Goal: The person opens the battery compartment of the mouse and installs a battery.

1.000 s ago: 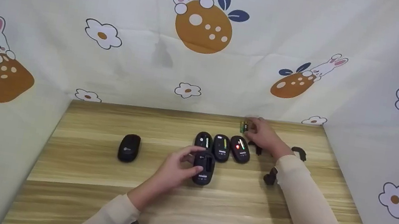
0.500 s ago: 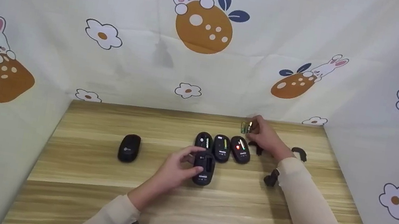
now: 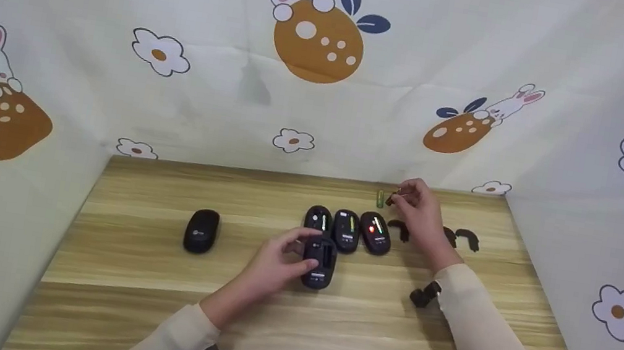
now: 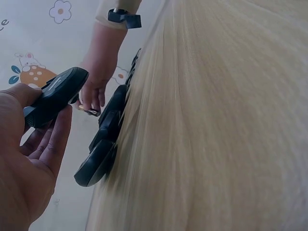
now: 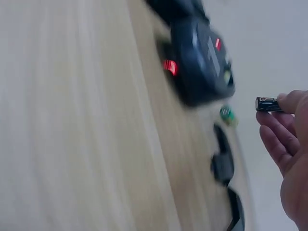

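Observation:
My left hand (image 3: pixel 272 262) grips a black computer mouse (image 3: pixel 318 273), its underside and open battery slot facing up; in the left wrist view the mouse (image 4: pixel 57 94) is raised off the table between thumb and fingers. Near the table's back edge my right hand (image 3: pixel 420 211) pinches a dark battery (image 3: pixel 391 199). The right wrist view shows that battery (image 5: pixel 267 104) between thumb and fingertips. A green battery (image 3: pixel 380 199) lies on the table just left of it. Three mice lie belly up in a row, and the right one (image 3: pixel 375 233) glows red.
Several curved black covers, one of them (image 3: pixel 467 240) farthest right, lie right of the mice, partly behind my right wrist. Another black mouse (image 3: pixel 201 231) sits upright at the left of the wooden table (image 3: pixel 128 309). Patterned cloth walls (image 3: pixel 205 95) stand behind and at both sides.
My right hand has picked up one of the two batteries and drawn it slightly right and up, uncovering more of the black covers. The left hand and its mouse have stayed put.

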A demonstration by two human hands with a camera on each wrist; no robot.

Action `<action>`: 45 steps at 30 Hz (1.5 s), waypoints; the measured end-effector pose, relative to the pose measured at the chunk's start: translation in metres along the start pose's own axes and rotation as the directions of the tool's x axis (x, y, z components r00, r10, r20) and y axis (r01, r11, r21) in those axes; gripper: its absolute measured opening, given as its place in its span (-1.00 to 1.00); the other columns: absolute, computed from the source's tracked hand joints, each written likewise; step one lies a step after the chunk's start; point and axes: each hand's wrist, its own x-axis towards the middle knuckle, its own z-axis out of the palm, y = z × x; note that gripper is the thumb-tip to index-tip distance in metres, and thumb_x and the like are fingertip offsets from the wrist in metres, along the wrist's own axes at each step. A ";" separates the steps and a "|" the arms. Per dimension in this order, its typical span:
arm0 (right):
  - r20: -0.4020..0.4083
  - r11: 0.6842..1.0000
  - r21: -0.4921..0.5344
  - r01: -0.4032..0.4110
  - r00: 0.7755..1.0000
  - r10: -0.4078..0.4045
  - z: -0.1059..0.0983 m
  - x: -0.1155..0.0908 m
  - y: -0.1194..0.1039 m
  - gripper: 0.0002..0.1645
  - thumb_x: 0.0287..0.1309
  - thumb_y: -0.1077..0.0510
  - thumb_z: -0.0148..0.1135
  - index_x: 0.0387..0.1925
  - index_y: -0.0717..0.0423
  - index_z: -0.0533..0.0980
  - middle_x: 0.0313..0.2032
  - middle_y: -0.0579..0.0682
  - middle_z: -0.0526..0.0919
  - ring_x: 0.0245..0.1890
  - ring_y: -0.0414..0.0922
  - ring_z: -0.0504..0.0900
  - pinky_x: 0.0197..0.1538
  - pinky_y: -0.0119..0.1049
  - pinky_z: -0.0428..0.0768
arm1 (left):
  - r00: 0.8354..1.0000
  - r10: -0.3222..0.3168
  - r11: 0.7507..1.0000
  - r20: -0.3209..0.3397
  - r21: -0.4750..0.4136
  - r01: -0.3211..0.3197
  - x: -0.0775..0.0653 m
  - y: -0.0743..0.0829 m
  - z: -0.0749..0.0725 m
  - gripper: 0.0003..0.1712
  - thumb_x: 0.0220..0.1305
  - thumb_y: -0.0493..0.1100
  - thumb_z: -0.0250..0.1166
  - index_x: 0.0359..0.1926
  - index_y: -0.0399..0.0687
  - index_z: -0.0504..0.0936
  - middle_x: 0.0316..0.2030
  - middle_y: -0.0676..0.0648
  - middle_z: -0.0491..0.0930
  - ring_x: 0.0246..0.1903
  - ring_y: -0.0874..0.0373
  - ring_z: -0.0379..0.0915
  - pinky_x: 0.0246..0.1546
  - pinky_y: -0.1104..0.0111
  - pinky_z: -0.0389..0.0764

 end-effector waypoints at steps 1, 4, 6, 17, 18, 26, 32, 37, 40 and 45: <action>-0.003 0.999 0.035 0.005 1.000 -0.005 0.002 -0.003 -0.004 -0.76 0.49 0.35 0.38 0.08 0.25 0.54 -0.01 0.26 0.70 -0.02 0.10 0.77 0.07 0.06 0.82 | 1.000 0.002 1.000 -0.003 0.000 -0.002 0.000 0.000 0.000 -0.39 0.36 -0.26 0.57 0.39 0.07 0.68 0.06 -0.11 0.73 -0.02 0.02 0.73 0.14 0.05 0.74; 0.010 0.994 0.110 -0.012 1.000 0.011 0.007 -0.014 -0.017 -0.76 0.50 0.31 0.39 0.08 0.28 0.56 -0.01 0.27 0.71 -0.03 0.06 0.76 0.10 0.11 0.82 | 1.000 -0.001 1.000 -0.007 -0.005 0.001 0.000 0.000 0.000 -0.38 0.34 -0.27 0.57 0.39 0.08 0.69 0.06 -0.10 0.73 -0.02 0.02 0.73 0.13 0.07 0.74; 0.019 0.992 0.127 -0.016 1.000 0.014 0.010 -0.021 -0.027 -0.74 0.49 0.30 0.40 0.08 0.35 0.57 -0.03 0.27 0.73 -0.05 0.08 0.77 0.08 0.02 0.83 | 1.000 -0.009 1.000 -0.007 -0.010 0.009 0.000 0.000 0.000 -0.38 0.34 -0.26 0.57 0.39 0.09 0.69 0.05 -0.10 0.73 -0.03 0.02 0.72 0.13 0.07 0.74; 0.069 0.987 0.139 0.086 0.993 -0.096 0.022 -0.054 -0.070 -0.81 0.39 0.38 0.46 -0.04 0.41 0.65 -0.17 0.15 0.78 -0.16 -0.13 0.80 -0.05 -0.33 0.80 | 1.000 0.011 0.999 -0.002 -0.034 -0.011 0.000 0.001 0.001 -0.39 0.34 -0.28 0.56 0.38 0.03 0.68 0.06 -0.13 0.72 -0.03 -0.01 0.72 0.11 0.00 0.76; 0.080 0.986 0.139 0.096 0.991 -0.108 0.023 -0.056 -0.073 -0.81 0.39 0.37 0.47 -0.05 0.39 0.66 -0.16 0.15 0.78 -0.16 -0.15 0.80 -0.04 -0.34 0.79 | 1.000 0.010 0.999 -0.002 -0.034 -0.010 0.000 0.002 0.001 -0.39 0.33 -0.29 0.56 0.38 0.03 0.68 0.06 -0.12 0.72 -0.03 0.00 0.72 0.11 0.01 0.75; 0.150 0.983 0.112 0.142 0.976 -0.158 0.033 -0.071 -0.094 -0.84 0.38 0.33 0.50 -0.07 0.29 0.70 -0.16 0.16 0.80 -0.20 -0.10 0.78 -0.07 -0.34 0.77 | 1.000 0.010 0.999 0.000 -0.032 -0.010 0.001 0.002 0.001 -0.38 0.32 -0.29 0.56 0.38 0.04 0.68 0.04 -0.12 0.73 -0.02 0.00 0.73 0.15 0.01 0.74; 0.200 0.982 0.083 0.168 0.963 -0.182 0.040 -0.080 -0.105 -0.84 0.40 0.28 0.50 -0.06 0.25 0.71 -0.16 0.09 0.81 -0.19 -0.09 0.78 -0.10 -0.35 0.75 | 1.000 -0.009 0.998 0.010 -0.057 0.009 0.001 0.001 0.002 -0.38 0.35 -0.28 0.56 0.39 0.11 0.69 0.07 -0.12 0.72 0.05 -0.03 0.73 0.19 -0.04 0.73; 0.258 0.978 0.100 0.182 0.945 -0.202 0.047 -0.087 -0.110 -0.85 0.42 0.25 0.50 -0.05 0.19 0.71 -0.17 0.07 0.79 -0.26 -0.13 0.73 -0.26 -0.40 0.66 | 1.000 0.002 0.998 0.011 -0.057 -0.002 0.000 0.003 0.003 -0.40 0.36 -0.27 0.56 0.39 0.09 0.68 0.11 -0.12 0.71 0.08 -0.05 0.73 0.24 -0.06 0.70; 0.282 0.975 0.100 0.199 0.934 -0.219 0.051 -0.089 -0.111 -0.86 0.41 0.25 0.50 -0.06 0.16 0.71 -0.19 0.06 0.79 -0.28 -0.11 0.73 -0.29 -0.37 0.69 | 1.000 0.015 0.998 0.013 -0.054 -0.014 0.001 0.004 0.003 -0.40 0.36 -0.27 0.55 0.39 0.06 0.68 0.13 -0.13 0.71 0.08 -0.06 0.74 0.22 -0.04 0.71; 0.313 0.968 0.107 0.227 0.916 -0.250 0.058 -0.094 -0.113 -0.86 0.39 0.27 0.51 -0.07 0.15 0.72 -0.20 0.06 0.80 -0.24 -0.01 0.79 -0.16 -0.07 0.85 | 0.999 0.046 0.998 0.014 -0.048 -0.046 0.002 0.002 0.004 -0.41 0.36 -0.29 0.54 0.39 0.00 0.67 0.14 -0.14 0.70 0.08 -0.05 0.74 0.24 -0.01 0.71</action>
